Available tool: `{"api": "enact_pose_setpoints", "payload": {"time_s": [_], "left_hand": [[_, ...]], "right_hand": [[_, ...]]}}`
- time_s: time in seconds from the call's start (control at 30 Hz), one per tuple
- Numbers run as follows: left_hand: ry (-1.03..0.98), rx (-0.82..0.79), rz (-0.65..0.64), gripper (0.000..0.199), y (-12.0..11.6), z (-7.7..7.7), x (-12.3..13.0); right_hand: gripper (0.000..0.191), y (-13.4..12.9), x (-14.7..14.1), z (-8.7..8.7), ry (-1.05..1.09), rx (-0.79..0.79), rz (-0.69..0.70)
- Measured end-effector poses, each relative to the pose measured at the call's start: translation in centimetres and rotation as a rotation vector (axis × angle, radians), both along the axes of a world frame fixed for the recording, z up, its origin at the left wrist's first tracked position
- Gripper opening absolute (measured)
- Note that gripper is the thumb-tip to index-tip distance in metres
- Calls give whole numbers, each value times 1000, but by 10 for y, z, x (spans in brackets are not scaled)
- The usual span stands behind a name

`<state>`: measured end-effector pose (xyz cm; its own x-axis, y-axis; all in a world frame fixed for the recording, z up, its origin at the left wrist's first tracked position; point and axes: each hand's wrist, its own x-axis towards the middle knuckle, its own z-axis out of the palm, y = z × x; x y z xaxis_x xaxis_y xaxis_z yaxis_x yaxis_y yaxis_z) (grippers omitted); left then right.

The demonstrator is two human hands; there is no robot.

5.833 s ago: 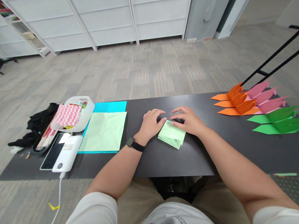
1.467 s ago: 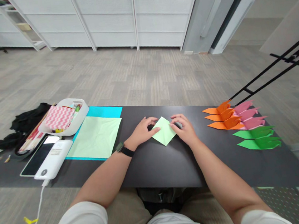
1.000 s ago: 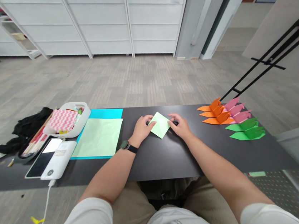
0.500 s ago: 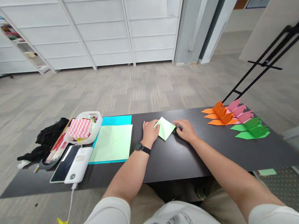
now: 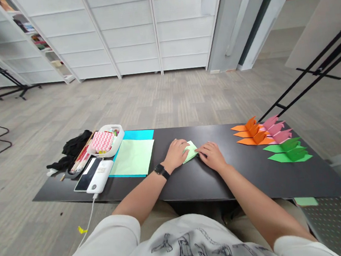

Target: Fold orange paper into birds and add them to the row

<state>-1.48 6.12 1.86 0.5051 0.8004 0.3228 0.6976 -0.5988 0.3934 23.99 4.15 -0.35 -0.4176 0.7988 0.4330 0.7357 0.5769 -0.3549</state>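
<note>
A small piece of light green folded paper (image 5: 191, 152) lies on the dark table between my hands. My left hand (image 5: 176, 153), with a black watch at the wrist, holds the paper's left side, its fingers bent over it and covering that part. At the right corner, the thumb and index finger of my right hand (image 5: 212, 156) pinch the paper's edge; its other fingers are curled. Left of my hands, a larger sheet of light green paper (image 5: 133, 157) rests on blue paper (image 5: 139, 135).
On the right stand orange folded-paper figures (image 5: 252, 132), pink ones (image 5: 277, 129) and green ones (image 5: 290, 150). To the left are a white basket (image 5: 119, 140), a phone (image 5: 85, 176), a white power bank (image 5: 100, 177) with a cable, and black cloth (image 5: 76, 149).
The diamond-shaped paper now looks smaller and narrower, more covered by my left hand. My right fingers have closed in on its right corner. The whole view has shifted and turned slightly.
</note>
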Motion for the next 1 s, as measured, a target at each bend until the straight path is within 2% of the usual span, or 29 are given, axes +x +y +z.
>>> {"api": "enact_pose_setpoints", "payload": {"time_s": [0.13,0.3,0.5,0.83,1.0], "left_hand": [[59,-40,-83,33,-28,2,-3],[64,-60,-81,31,-46,-10,-5],[37,-79,-36,34,-51,-16,-2],[20,-102,-59,38,-52,-17,-1],[13,-98,-57,28,-50,-19,-2]], "right_hand": [[30,-22,7,3,-24,-38,53],[36,-35,14,-2,-26,-56,49],[38,-31,15,-8,29,-79,12],[32,-28,18,-11,78,-83,-59],[36,-28,18,-13,81,-81,-55]]}}
